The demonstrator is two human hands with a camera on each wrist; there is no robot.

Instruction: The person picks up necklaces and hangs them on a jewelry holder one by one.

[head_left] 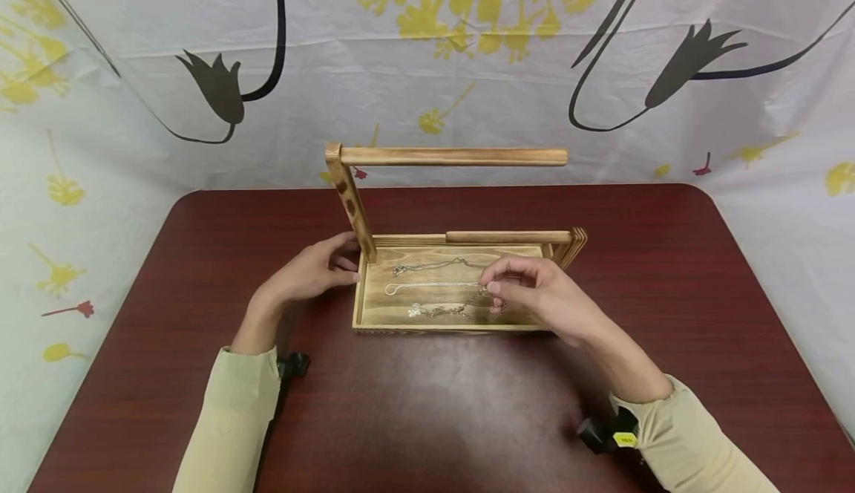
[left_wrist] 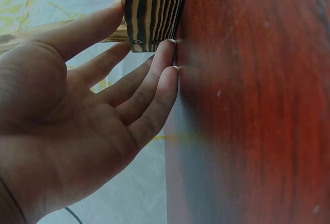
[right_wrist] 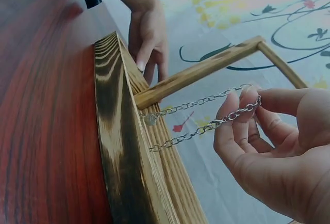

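Observation:
My right hand (head_left: 544,292) pinches a silver link chain (right_wrist: 211,126) between thumb and fingertips. The chain falls in two strands to the wooden tray (head_left: 357,307), with a small round charm (right_wrist: 150,118) hanging near the tray's rim. At the tray's left end, my left hand (head_left: 307,270) touches the end wall; its fingers (left_wrist: 167,82) are slightly bent and lie against the tray's end and the table. Inside the tray lie a thin chain (head_left: 427,266) at the back, a silver chain with a looped end (head_left: 414,285) in the middle and a chain with a pale pendant (head_left: 415,309) in front.
A slanted wooden post (head_left: 354,203) rises at the tray's left end and carries a long rod (head_left: 454,156). A lower rod (head_left: 508,237) joins a wooden bracket (head_left: 571,248) at the right end. The tray stands on a dark red table (head_left: 434,404) before a patterned cloth (head_left: 467,70).

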